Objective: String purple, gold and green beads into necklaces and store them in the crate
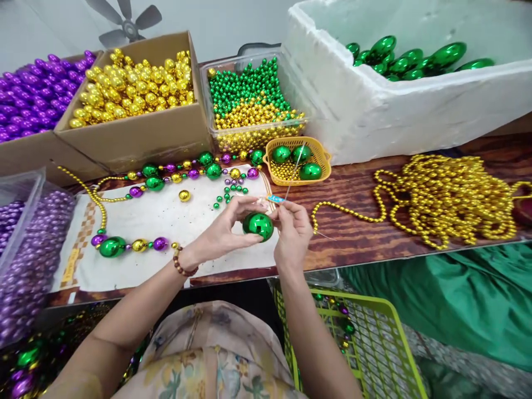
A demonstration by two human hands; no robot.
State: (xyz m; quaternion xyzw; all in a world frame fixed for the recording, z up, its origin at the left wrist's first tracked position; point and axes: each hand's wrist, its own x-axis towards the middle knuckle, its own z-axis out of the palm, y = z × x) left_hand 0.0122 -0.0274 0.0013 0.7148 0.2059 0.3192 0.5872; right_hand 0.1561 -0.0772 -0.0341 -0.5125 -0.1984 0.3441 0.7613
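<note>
In my left hand point(220, 235) is a large shiny green bead point(258, 226), gripped between thumb and fingers above the white cloth point(224, 255). My right hand point(292, 233) is closed in a pinch at the bead's right side, with a small blue-handled tool point(275, 199) whose thin shaft points up. A fine thread trails off to the right of that hand. Left of my hands lies a strung piece of green, gold and purple beads point(112, 246). Several small green beads point(230, 191) and one gold bead point(184, 195) rest loose on the cloth.
Behind the cloth stand a cardboard box of gold beads point(137, 119), a clear bin point(257, 130) and a yellow basket point(326, 158). A white foam box point(399, 116) rises at back right. A gold bead chain pile point(453, 199) lies right; a green crate point(390, 305) sits below.
</note>
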